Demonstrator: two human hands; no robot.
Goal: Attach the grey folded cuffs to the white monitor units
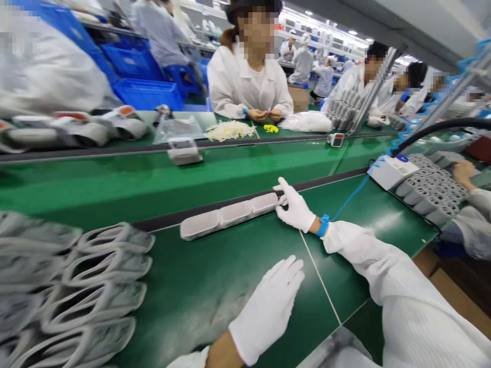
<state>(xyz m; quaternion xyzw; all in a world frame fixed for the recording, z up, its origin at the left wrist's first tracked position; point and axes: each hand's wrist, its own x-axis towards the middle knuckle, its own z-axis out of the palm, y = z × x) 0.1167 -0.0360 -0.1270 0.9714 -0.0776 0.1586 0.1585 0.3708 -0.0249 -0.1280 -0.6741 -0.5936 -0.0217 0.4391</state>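
Note:
Three pale grey, rounded pieces (235,212) lie end to end in a row at the far edge of the green table. My right hand (294,207), in a white glove with a blue strap at the wrist, is at the right end of this row. Its fingers are spread and seem to touch the last piece. Closer to me, my left hand (268,309), also gloved in white, hovers over or rests on the green surface with its fingers stretched out and nothing in it.
Stacked grey shells (103,301) fill the left side. Beyond the table runs a green belt (238,163) carrying a grey device (184,151). A person (251,84) sits opposite. On the right are a white box (393,171), a blue coiled cord, more grey parts (433,184) and another person's hand.

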